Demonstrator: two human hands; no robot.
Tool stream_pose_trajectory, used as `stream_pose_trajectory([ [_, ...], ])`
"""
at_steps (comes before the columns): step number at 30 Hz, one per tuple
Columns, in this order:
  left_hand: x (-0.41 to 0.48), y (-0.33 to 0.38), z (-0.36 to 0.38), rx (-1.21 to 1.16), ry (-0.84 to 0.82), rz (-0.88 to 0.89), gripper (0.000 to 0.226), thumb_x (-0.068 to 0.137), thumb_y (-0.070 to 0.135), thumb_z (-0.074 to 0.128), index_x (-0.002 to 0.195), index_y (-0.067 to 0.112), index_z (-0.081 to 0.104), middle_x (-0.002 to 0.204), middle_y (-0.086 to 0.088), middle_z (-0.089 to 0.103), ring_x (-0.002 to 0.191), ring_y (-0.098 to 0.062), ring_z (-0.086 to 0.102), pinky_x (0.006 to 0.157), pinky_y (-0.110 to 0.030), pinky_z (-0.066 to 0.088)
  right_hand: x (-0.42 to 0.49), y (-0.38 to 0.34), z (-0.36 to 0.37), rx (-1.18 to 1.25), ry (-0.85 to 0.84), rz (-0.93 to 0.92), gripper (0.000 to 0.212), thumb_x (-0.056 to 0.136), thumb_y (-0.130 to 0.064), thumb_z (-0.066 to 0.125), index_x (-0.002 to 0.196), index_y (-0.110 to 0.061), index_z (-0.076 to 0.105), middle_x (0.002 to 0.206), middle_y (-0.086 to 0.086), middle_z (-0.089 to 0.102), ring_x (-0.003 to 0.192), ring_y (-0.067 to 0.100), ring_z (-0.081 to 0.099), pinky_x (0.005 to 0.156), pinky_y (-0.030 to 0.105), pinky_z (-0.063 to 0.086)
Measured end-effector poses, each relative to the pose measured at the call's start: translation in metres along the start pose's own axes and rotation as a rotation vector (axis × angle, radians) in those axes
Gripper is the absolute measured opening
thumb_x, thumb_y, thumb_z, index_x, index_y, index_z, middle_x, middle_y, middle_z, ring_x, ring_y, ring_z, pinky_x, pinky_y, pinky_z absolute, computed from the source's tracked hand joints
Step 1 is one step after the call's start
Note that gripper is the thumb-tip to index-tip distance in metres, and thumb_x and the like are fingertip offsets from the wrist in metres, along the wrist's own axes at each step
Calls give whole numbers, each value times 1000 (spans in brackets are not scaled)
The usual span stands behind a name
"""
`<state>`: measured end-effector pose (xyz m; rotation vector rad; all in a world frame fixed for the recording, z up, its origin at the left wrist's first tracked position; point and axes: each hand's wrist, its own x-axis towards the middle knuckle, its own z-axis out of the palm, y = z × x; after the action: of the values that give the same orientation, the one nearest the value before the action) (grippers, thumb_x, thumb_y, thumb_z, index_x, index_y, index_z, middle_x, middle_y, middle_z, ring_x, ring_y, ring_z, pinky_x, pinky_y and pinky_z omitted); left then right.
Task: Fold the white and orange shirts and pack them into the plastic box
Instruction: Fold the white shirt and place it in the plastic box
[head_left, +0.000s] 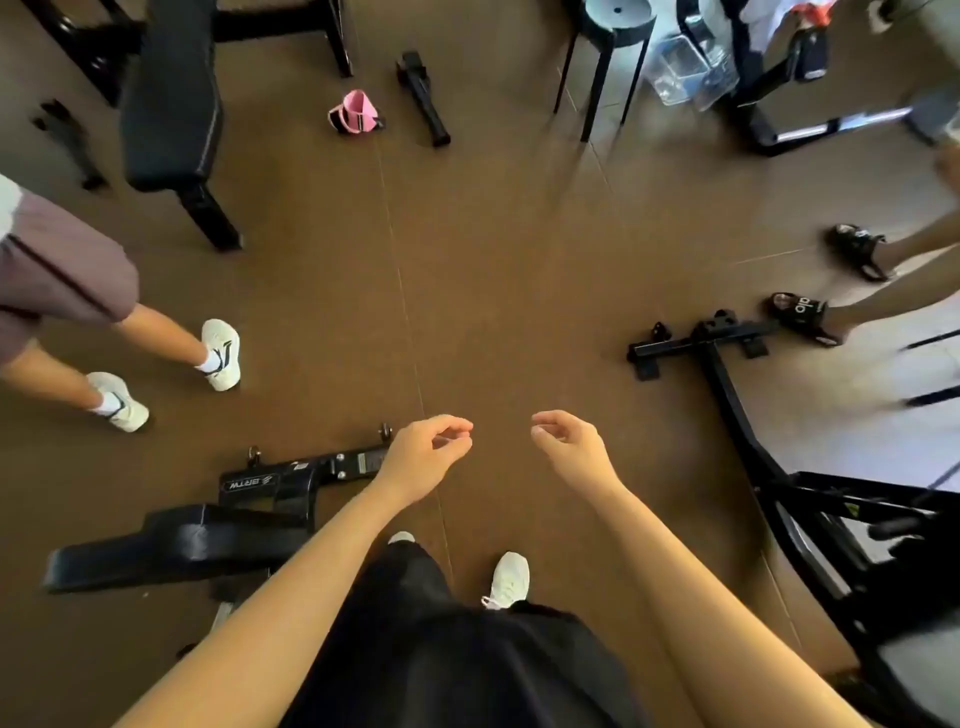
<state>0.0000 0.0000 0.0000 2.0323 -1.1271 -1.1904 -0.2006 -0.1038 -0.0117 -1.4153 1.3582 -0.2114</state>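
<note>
Standing on a brown floor (493, 260), the person holds both bare arms out in front. The left hand (423, 457) and the right hand (571, 449) are near each other but apart, fingers loosely curled, holding nothing. The clear plastic box (685, 67) sits well away at the top right, just beside a black stool (613, 31). Right of it, a blurred bit of white and orange cloth (789, 13) shows; whether that is the shirts I cannot tell. A black gym bench (171, 93) stands at the upper left.
</note>
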Motion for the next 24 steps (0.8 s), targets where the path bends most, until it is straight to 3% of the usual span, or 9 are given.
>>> stream_pose_trajectory([
  [6, 22, 5, 2, -142, 39, -84, 23, 99, 26, 61, 121, 23, 70, 114, 8, 72, 107, -7, 64, 90, -18, 49, 33, -2, -11, 105, -29, 112, 18, 96, -21, 61, 112, -18, 69, 89, 1, 71, 77, 13, 63, 76, 32, 53],
  [10, 69, 6, -12, -173, 10, -88, 22, 99, 24, 60, 119, 23, 70, 112, 7, 73, 106, -8, 66, 90, -20, 50, 79, -23, -16, 88, -32, 135, 19, 95, -20, 62, 112, -17, 69, 94, 3, 74, 81, 14, 69, 80, 32, 55],
  [14, 129, 7, -31, -172, -17, -87, 22, 98, 23, 62, 117, 22, 72, 110, 7, 74, 105, -10, 67, 90, -23, 54, 125, -49, -23, 20, -28, 134, 17, 94, -20, 62, 108, -19, 70, 85, 1, 72, 83, 19, 69, 77, 33, 53],
  [17, 177, 15, -50, -121, -75, -92, 20, 97, 24, 63, 114, 24, 73, 109, 8, 73, 103, -6, 64, 84, -17, 50, 156, -82, -33, -52, -47, 161, 21, 96, -25, 60, 115, -20, 68, 94, 3, 73, 92, 19, 70, 85, 35, 56],
  [21, 240, 39, -76, -50, -196, -73, 21, 97, 28, 62, 115, 25, 72, 111, 8, 72, 103, -10, 64, 91, -30, 54, 197, -123, -47, -57, -26, 163, 23, 99, -25, 58, 120, -19, 66, 100, 2, 72, 95, 16, 69, 91, 35, 56],
  [24, 288, 66, -93, -4, -242, -34, 24, 99, 29, 60, 119, 23, 71, 114, 7, 71, 105, -11, 63, 89, -29, 52, 230, -145, -58, 11, 11, 201, 23, 99, -23, 58, 119, -19, 66, 101, 4, 72, 94, 18, 69, 87, 32, 56],
])
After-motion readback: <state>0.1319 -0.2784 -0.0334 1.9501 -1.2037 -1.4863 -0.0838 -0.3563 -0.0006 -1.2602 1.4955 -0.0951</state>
